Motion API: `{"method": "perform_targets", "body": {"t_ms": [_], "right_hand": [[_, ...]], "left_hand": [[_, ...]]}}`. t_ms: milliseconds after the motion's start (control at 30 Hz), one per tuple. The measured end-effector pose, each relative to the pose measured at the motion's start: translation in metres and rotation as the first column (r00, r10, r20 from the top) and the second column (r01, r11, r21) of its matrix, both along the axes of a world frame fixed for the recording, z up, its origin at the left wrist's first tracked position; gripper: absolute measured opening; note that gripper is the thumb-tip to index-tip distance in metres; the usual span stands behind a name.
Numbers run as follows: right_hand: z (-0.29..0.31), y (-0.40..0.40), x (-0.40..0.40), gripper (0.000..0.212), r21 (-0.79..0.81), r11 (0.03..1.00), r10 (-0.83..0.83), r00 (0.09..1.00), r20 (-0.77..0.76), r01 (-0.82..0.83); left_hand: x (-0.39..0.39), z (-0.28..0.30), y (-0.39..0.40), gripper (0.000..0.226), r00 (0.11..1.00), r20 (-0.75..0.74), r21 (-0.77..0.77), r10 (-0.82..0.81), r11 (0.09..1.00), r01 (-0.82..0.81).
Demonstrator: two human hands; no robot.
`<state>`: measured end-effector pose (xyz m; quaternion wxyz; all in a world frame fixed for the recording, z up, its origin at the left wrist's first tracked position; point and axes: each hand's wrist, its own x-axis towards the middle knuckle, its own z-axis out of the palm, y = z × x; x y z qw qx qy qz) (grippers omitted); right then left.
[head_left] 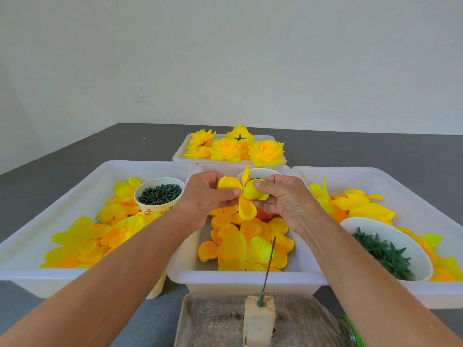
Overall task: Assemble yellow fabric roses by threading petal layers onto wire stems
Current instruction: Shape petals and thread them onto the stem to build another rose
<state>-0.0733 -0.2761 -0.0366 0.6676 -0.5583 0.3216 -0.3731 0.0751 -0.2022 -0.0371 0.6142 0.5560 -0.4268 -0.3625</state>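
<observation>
I hold a yellow petal layer up above the middle tray. My left hand pinches its left side and my right hand pinches its right petal. Below, a thin dark wire stem stands upright in a small wooden block near the front edge, bare of petals. Loose yellow and orange petal layers fill the middle tray under my hands.
The left tray holds petals and a paper cup of dark green pegs. The right tray holds petals and a white bowl of green star calyxes. Finished roses lie in a far tray. The block stands on a metal tray.
</observation>
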Motion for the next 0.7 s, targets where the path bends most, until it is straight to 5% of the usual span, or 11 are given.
{"method": "perform_targets", "body": {"t_ms": [300, 533, 700], "right_hand": [[-0.005, -0.004, 0.004, 0.016, -0.160, 0.953, -0.275, 0.957, -0.096, 0.258], [-0.003, 0.005, 0.004, 0.018, -0.316, 0.948, -0.083, 0.990, -0.110, 0.045], [-0.003, 0.010, 0.004, 0.033, -0.450, 0.892, -0.092, 0.959, -0.267, -0.040]], "left_hand": [[0.002, 0.000, -0.004, 0.030, 0.984, 0.092, -0.052, 0.153, 0.987, -0.149], [-0.001, 0.000, 0.001, 0.033, 0.983, 0.176, -0.047, 0.043, 0.998, -0.035], [-0.003, 0.000, -0.001, 0.012, 0.987, 0.157, -0.007, 0.037, 0.999, -0.037]]}}
